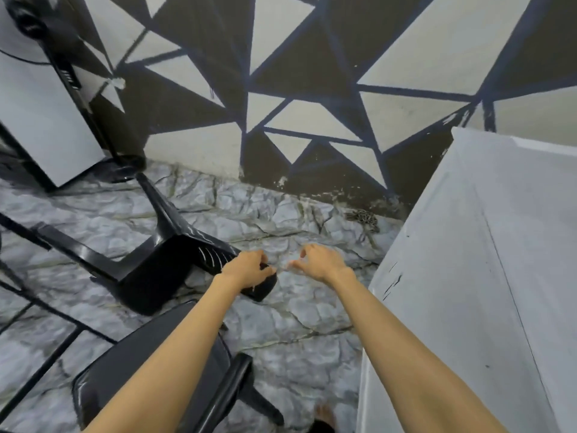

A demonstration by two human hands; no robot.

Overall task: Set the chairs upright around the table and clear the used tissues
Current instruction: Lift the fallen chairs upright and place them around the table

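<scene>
A black plastic chair lies tipped over on the marbled floor, its legs pointing left and toward the wall. My left hand is closed on the edge of that chair's back, low and near the floor. My right hand hovers just to the right of it with fingers spread and curled, holding nothing. A second black chair stands below my left forearm, partly hidden by the arm. No tissues show in this view.
A white table fills the right side, its edge close to my right arm. Another white table with black legs stands at the far left. A patterned wall runs behind. A bare foot shows at the bottom.
</scene>
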